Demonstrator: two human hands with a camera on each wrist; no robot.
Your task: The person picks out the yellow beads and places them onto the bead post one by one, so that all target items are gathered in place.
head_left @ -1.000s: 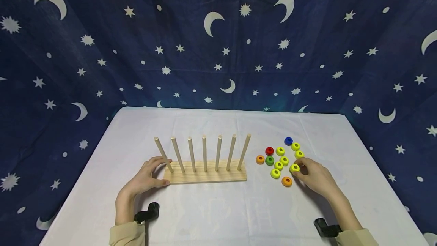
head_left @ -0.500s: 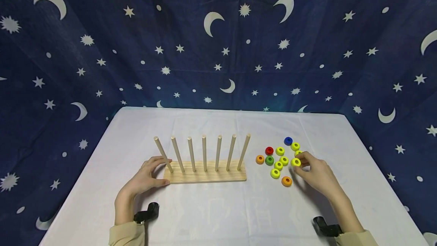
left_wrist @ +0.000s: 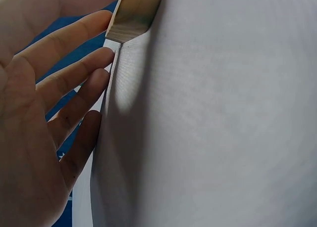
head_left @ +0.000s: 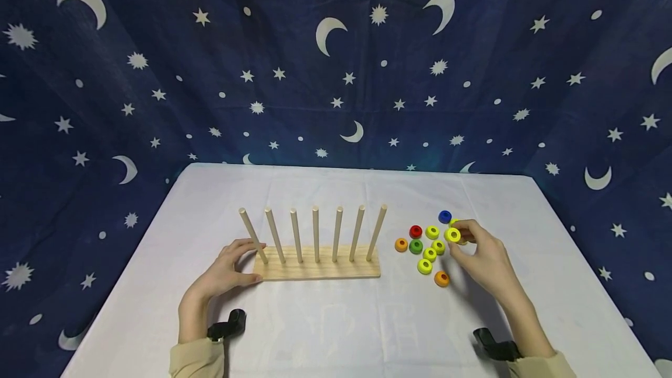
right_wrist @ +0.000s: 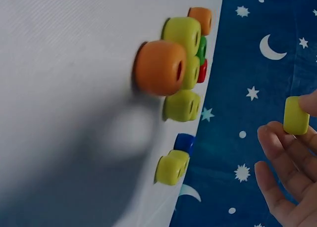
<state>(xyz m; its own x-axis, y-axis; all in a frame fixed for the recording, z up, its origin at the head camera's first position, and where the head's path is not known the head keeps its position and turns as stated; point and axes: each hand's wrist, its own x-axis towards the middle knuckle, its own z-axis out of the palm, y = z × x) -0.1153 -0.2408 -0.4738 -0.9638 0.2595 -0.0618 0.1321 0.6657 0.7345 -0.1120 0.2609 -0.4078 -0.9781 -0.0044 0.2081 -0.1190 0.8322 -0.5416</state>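
A wooden peg stand (head_left: pixel 321 272) with several upright dowels stands left of the table's middle, no beads on its dowels. My left hand (head_left: pixel 227 268) grips its left end, thumb at the front edge and fingers at the back. In the left wrist view the board's end (left_wrist: pixel 136 19) shows beside the left hand's fingers. My right hand (head_left: pixel 485 261) pinches a yellow bead (head_left: pixel 452 235) between thumb and fingers. The right wrist view has this yellow bead (right_wrist: pixel 296 115) held up off the table, against the blue cloth.
Right of the stand lie several loose yellow beads (head_left: pixel 424 266), an orange bead (head_left: pixel 442 279) nearest the front, another orange bead (head_left: pixel 401 244), a green bead (head_left: pixel 416 247), a red bead (head_left: pixel 415 231) and a blue bead (head_left: pixel 444 216). Behind the white table (head_left: pixel 325 331) hangs a blue star-patterned cloth (head_left: pixel 294 115).
My right hand has lifted the yellow bead from among the others and moved it up and slightly away from me. The left hand stays on the stand.
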